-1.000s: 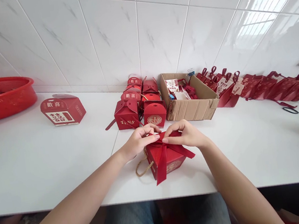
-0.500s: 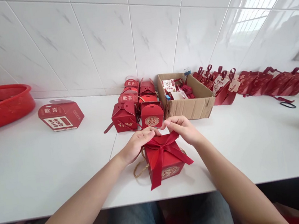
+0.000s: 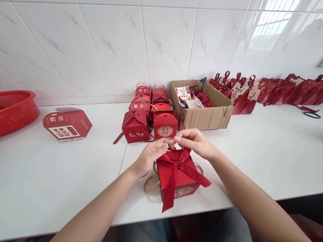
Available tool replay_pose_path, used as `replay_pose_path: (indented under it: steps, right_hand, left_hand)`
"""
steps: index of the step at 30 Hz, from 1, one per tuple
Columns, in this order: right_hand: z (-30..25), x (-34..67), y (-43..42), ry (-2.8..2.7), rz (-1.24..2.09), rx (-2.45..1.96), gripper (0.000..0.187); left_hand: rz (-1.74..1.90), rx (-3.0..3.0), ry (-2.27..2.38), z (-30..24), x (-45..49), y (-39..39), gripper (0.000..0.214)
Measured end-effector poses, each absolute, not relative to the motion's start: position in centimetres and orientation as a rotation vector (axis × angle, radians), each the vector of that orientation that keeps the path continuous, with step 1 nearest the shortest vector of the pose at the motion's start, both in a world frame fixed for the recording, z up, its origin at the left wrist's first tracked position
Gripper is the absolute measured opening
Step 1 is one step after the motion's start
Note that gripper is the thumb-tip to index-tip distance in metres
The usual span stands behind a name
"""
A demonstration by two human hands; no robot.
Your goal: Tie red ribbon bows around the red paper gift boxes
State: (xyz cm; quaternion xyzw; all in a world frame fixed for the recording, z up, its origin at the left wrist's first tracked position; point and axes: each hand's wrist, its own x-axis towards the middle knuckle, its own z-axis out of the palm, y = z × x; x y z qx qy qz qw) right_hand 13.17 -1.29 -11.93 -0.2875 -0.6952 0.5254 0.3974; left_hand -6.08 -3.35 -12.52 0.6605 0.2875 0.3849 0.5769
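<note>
A red gift box with a gold round emblem stands near the counter's front edge. A dark red ribbon is tied in a bow across its top, with two tails hanging forward. My left hand is closed with its thumb and fingers at the bow's left loop. At the right loop, my right hand pinches the ribbon, its thumb and finger close to the left fingertips. Gold twisted cord handles stick out at the box's sides. The exact grip on each loop is partly hidden by the fingers.
Red boxes stand in two rows behind. Beside them is a cardboard carton of ribbons and tags. Small red bags line the wall, near black-handled scissors. Leftward are a single red box and a red basin.
My right hand has shifted slightly left and its fingertips are nearer my left ones. The box sits a little closer to the front edge, and its bow looks more upright.
</note>
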Motion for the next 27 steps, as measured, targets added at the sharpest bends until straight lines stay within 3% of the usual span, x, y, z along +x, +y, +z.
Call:
replay_pose_path:
  steps: [5,8,12,17,19,23,27]
  right_hand:
    - [-11.7,14.2,-0.5,-1.772,1.105,-0.741,0.046]
    - [-11.8,16.6,0.0,-1.829,1.188,-0.65,0.072]
    - [-13.5,19.7,-1.5,-2.158,1.277,-0.655,0.121]
    - [-17.7,18.3,-6.6,-2.15,1.26,-0.832,0.14]
    - [-18.6,16.7,-8.2,-2.062,1.24,-0.886,0.133]
    - [-18.3,15.1,-8.7,-1.898,1.174,-0.937,0.087]
    - [-17.4,16.3,-5.5,-1.909,0.706,-0.934,0.084]
  left_hand:
    - [1.051,1.494,0.645,-12.7,-6.2,-3.4,0.041]
    - [1.245,1.38,0.653,-12.8,-6.3,-3.1,0.032]
    - [1.433,1.189,0.668,-12.8,-6.4,-2.5,0.028]
    - [1.462,1.174,0.675,-12.8,-6.4,-2.3,0.029]
    - [1.463,1.195,0.657,-12.9,-6.3,-2.3,0.028]
    - [1.467,1.244,0.669,-13.4,-6.3,-2.1,0.027]
    - [1.495,1.227,0.833,-14.0,-6.3,-1.6,0.023]
